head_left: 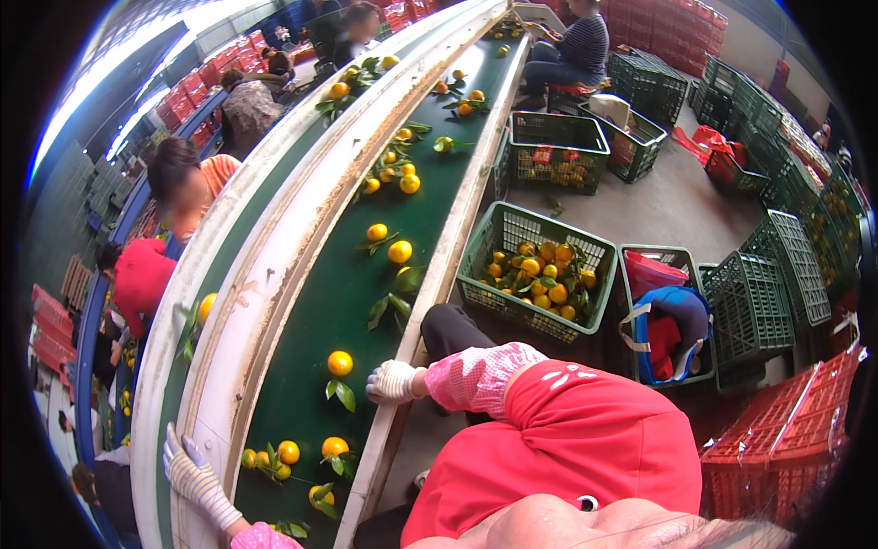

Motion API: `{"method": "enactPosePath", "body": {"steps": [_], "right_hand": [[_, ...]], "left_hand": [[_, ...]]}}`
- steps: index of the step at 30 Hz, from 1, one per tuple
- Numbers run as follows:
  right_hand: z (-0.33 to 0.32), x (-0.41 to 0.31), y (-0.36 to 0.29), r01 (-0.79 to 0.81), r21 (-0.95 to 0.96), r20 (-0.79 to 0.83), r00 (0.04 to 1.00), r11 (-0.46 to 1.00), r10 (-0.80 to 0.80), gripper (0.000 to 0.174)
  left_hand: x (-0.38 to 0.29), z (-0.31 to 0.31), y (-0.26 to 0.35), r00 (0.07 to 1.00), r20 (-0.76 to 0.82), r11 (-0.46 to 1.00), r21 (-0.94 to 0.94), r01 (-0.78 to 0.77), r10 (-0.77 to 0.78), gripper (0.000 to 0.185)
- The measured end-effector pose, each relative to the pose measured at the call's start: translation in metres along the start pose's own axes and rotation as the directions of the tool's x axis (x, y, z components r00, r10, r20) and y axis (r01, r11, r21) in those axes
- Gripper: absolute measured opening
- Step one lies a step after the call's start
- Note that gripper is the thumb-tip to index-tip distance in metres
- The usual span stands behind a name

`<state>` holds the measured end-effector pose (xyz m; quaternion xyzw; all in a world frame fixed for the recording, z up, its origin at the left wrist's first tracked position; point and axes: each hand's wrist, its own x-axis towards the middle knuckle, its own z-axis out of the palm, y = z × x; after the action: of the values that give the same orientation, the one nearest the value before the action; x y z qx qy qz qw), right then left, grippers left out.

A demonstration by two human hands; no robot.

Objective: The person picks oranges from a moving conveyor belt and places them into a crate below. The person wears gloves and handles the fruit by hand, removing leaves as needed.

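Observation:
My left hand [199,477], in a striped knit glove, lies with its fingers apart on the white divider [230,364] between two green conveyor belts. Nothing shows in it. My right hand [394,382], gloved alike, has its fingers curled over the near side rail [429,295] of the wider belt [309,316]. Beyond those fingertips sits an orange citrus fruit [340,364] with leaves. Between my hands, nearer my left, lie a leafy cluster of small fruits [282,471] and another orange fruit [335,447]. More fruits are scattered up the belt. The narrower belt [164,511] carries a fruit [207,308] too.
A green plastic crate [535,326] of leafy citrus stands beside the rail, next to a crate [627,248] holding a blue bag [669,329]. Red crates [775,418] are stacked behind me. A person [576,51] sits up the line; others work across the belts.

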<state>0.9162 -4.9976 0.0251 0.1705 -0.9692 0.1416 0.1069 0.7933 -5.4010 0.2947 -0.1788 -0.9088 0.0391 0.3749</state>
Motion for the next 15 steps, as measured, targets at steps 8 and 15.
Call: {"method": "enactPosePath", "body": {"steps": [8, 15], "right_hand": [[-0.005, -0.004, -0.003, 0.002, -0.004, -0.01, 1.0, 1.0, -0.002, 0.032], [-0.022, -0.005, -0.001, -0.037, 0.002, 0.11, 0.993, 0.999, 0.037, 0.04]], "left_hand": [[-0.011, -0.008, 0.017, 0.994, -0.076, 0.989, 0.118, 0.093, -0.084, 0.05], [-0.018, -0.009, 0.041, 0.982, -0.121, 0.955, 0.243, 0.172, -0.146, 0.062]]}}
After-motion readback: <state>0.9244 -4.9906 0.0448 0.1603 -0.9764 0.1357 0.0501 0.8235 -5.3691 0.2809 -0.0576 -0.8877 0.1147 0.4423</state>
